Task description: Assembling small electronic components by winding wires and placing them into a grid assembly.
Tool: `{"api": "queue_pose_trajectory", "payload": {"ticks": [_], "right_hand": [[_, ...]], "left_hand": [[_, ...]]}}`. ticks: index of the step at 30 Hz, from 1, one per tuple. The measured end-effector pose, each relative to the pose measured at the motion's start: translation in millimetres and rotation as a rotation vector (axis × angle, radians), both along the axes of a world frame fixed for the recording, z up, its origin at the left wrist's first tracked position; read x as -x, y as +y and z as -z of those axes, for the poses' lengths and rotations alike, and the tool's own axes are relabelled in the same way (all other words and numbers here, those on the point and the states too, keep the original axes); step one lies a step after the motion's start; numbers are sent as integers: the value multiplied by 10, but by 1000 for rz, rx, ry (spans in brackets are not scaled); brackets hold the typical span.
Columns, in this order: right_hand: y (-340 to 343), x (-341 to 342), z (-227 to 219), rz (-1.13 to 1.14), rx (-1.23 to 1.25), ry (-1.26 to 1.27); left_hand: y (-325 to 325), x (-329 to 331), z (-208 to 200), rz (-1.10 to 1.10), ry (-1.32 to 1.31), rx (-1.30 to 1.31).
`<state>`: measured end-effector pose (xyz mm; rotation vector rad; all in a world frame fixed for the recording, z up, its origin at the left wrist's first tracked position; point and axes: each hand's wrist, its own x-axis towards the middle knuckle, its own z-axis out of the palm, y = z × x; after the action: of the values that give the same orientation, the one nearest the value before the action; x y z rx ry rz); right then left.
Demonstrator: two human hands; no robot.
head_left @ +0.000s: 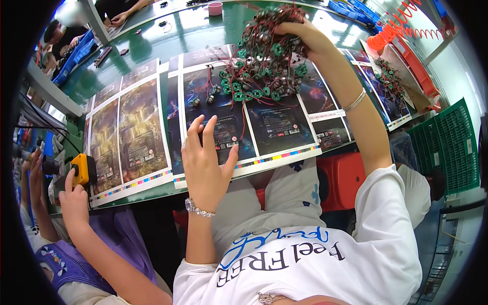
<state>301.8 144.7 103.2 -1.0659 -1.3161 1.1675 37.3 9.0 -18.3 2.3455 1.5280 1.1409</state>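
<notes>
My right hand (307,36) is raised over the far part of the bench, its fingers closed round a big tangled bunch of wired parts (267,43). These are small metal pieces with round green boards and red and dark wires. The lower part of the bunch spreads on the printed sheets (277,129), and a few loose wired parts (206,96) lie just left of it. Nearer to me, my left hand (208,155) rests on or just over a dark printed sheet, fingers spread, with nothing in it.
Another wired heap (390,81) lies on sheets at the right. At left, a co-worker's hand (75,201) touches a yellow box with a black button (84,169). A pink cup (215,8) stands at the back. A red coiled hose (389,36) hangs at upper right.
</notes>
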Motion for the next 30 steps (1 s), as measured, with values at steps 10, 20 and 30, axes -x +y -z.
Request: {"api": "queue_pose_trajectory", "payload": {"ticks": [10, 20, 30], "right_hand": [[213, -124, -478, 171, -90, 223], [197, -365, -713, 295, -175, 328], [-288, -2057, -596, 564, -656, -463]], "left_hand": [[-5, 13, 2, -7, 11, 5], [-6, 7, -10, -4, -41, 30], [-11, -19, -38, 5, -29, 75]]}}
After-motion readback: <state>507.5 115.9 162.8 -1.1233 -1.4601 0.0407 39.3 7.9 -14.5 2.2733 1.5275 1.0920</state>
